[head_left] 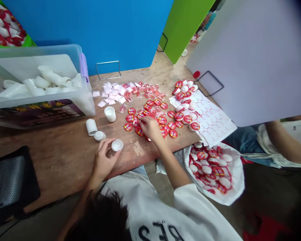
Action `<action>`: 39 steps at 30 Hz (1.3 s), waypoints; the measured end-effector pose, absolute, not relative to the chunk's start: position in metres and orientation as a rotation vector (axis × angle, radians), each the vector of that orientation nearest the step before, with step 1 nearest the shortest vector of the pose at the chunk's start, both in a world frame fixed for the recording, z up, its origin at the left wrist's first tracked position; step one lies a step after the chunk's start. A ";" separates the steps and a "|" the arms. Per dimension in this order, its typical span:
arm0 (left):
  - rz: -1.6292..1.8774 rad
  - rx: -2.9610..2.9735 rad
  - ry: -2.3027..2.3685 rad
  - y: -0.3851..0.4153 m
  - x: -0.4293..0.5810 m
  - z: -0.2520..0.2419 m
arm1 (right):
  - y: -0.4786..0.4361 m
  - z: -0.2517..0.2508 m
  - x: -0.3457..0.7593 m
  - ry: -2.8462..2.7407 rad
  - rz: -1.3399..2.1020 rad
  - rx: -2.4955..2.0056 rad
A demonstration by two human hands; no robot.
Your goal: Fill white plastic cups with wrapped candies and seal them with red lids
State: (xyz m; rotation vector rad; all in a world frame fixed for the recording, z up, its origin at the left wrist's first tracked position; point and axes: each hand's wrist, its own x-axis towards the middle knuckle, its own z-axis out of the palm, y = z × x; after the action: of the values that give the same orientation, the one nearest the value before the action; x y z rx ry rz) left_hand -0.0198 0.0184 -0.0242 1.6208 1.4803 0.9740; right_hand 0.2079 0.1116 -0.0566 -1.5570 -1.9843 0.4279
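My left hand (104, 159) has its thumb and fingers curled round a small white cup (117, 145) near the table's front edge. The cup stands with its mouth up. My right hand (150, 129) reaches into a spread of round red printed discs (173, 133), fingertips pinched together; whatever lies between them is too small to make out. Beside my left hand are another small white cup (99, 135), a stack of cups lying on its side (91, 127) and an upright stack (110, 114). Behind the discs lie small pink and red sachets (114, 92).
A clear plastic bin (81, 97) of white cups stands at the left. Capped cups (184, 88) sit by printed sticker sheets (210, 117) on the right. Below hangs a white bag (237, 190) of capped cups. Blue (102, 30), green and lilac panels border the table. Another person's arm (288, 140) shows at right.
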 end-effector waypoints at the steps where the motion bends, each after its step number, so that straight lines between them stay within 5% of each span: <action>1: 1.005 1.542 1.483 0.017 -0.022 -0.025 | 0.122 -0.056 0.198 -2.000 0.422 -1.571; 14: 1.035 1.387 1.530 0.002 -0.039 -0.024 | 0.239 -0.050 0.149 -2.302 0.346 -1.698; 26: 1.043 1.284 1.484 0.003 -0.037 -0.031 | 0.220 -0.057 0.144 -2.324 0.206 -1.775; 39: 1.063 1.150 1.489 -0.001 -0.037 -0.033 | 0.168 -0.048 0.152 -2.055 0.444 -1.680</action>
State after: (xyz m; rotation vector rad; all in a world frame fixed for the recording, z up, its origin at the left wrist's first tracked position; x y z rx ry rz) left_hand -0.0373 -0.0013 -0.0325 1.1496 1.4891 1.0628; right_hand 0.1523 0.1679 -0.0482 -1.6799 -2.0555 0.4438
